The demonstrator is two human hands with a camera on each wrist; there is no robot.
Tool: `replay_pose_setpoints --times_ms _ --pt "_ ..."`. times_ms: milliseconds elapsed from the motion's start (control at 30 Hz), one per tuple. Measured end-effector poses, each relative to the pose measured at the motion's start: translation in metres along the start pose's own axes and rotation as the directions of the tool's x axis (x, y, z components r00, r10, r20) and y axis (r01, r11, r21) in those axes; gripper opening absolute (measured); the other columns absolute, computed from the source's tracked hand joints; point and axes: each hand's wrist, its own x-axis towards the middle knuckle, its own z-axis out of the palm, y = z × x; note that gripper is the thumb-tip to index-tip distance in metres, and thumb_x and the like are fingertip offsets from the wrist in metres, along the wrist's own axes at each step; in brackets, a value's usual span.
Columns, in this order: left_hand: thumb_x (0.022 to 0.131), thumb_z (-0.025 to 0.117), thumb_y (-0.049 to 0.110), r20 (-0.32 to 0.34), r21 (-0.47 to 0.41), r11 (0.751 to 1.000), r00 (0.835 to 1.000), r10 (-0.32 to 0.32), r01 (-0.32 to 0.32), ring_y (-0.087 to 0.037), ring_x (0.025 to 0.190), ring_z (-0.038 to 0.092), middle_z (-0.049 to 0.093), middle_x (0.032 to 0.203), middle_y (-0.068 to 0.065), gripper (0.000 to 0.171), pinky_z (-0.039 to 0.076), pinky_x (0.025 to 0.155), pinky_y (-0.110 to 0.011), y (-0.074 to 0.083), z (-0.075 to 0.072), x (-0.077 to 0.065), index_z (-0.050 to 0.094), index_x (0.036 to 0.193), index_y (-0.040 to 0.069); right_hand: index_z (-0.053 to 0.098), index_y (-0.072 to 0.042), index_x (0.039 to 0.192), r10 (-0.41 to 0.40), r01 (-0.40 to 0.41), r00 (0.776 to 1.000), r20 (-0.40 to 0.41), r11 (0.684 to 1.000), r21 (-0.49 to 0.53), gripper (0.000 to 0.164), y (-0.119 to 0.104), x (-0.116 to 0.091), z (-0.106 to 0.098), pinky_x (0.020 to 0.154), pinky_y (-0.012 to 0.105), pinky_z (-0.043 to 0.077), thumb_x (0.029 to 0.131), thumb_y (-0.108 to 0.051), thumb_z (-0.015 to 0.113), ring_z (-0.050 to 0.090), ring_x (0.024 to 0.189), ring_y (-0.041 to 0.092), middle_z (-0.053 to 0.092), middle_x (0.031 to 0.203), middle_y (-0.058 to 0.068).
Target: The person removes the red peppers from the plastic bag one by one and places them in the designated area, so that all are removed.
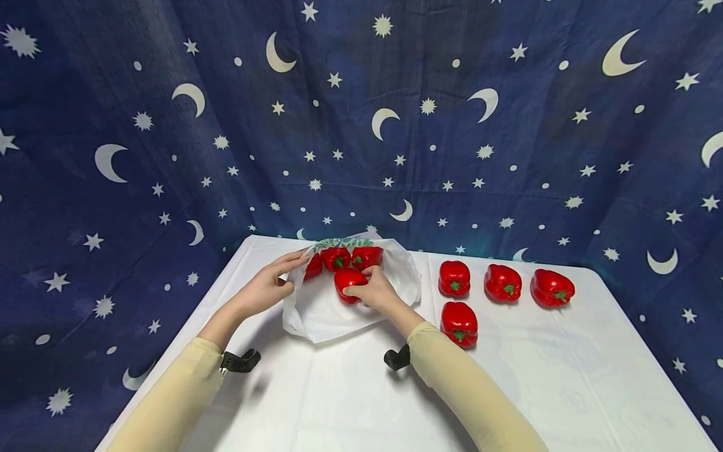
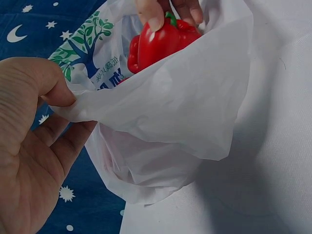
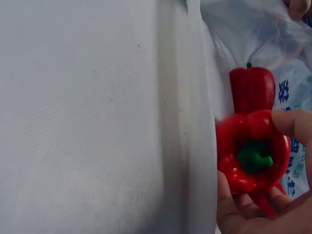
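Observation:
A white plastic bag (image 1: 333, 320) with a green tree print lies with its mouth toward me, several red bell peppers (image 1: 336, 258) inside. My left hand (image 1: 262, 289) pinches the bag's left edge between thumb and fingers, as the left wrist view (image 2: 39, 131) shows. In the bag's mouth, my right hand (image 1: 375, 292) grips a red bell pepper (image 1: 348, 284), thumb on one side and fingers on the other. Its green stem faces the camera in the right wrist view, and another red pepper (image 3: 252, 90) sits just behind it.
To the right of the bag, more red bell peppers stand on the white table (image 1: 565, 376): three in a back row, including a near one (image 1: 454, 279) and a far one (image 1: 551, 289), and one in front (image 1: 459, 324). A blue star-and-moon curtain (image 1: 361, 125) hangs behind.

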Motion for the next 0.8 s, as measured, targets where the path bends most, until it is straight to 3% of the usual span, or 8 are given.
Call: replay_pose_setpoints --times_ms 167,400,600,800 --pt "0.091 0.049 -0.01 0.004 -0.003 1.0 1.0 0.004 -0.004 -0.021 0.143 0.038 0.035 0.163 0.002 0.066 0.046 0.081 -0.028 0.0 -0.001 0.0 0.05 0.153 0.014 0.045 0.001 0.135 0.027 -0.025 0.998 0.059 0.999 -0.03 0.076 -0.004 -0.01 -0.001 0.071 0.034 0.055 0.078 -0.031 0.085 0.062 0.086 0.027 0.058 0.119 0.018" --pt "0.091 0.049 -0.011 0.006 -0.009 1.0 1.0 0.007 -0.007 -0.022 0.144 0.038 0.034 0.164 0.001 0.067 0.045 0.078 -0.027 -0.001 0.0 0.001 0.05 0.153 0.013 0.042 0.0 0.147 0.04 -0.039 0.994 0.103 0.999 -0.013 0.087 -0.004 -0.011 -0.007 0.075 0.037 0.057 0.081 -0.041 0.083 0.06 0.098 0.027 0.055 0.134 0.018" --pt "0.09 0.049 -0.01 0.004 -0.008 1.0 1.0 0.006 -0.006 -0.023 0.143 0.038 0.035 0.163 0.0 0.067 0.045 0.078 -0.027 0.0 -0.001 0.001 0.05 0.153 0.013 0.049 -0.004 0.148 0.049 -0.066 0.991 0.125 0.988 0.14 0.066 -0.006 -0.005 -0.011 0.086 0.043 0.057 0.095 -0.039 0.068 0.055 0.123 0.032 0.052 0.144 0.016" --pt "0.09 0.049 -0.009 0.005 0.01 1.0 1.0 0.009 -0.009 -0.022 0.144 0.037 0.035 0.164 0.001 0.067 0.046 0.077 -0.027 0.001 -0.001 -0.001 0.05 0.153 0.014 0.05 -0.006 0.149 0.06 -0.089 0.985 0.159 0.979 0.182 0.058 -0.004 0.003 -0.01 0.085 0.044 0.058 0.098 -0.031 0.06 0.052 0.127 0.034 0.05 0.147 0.016"
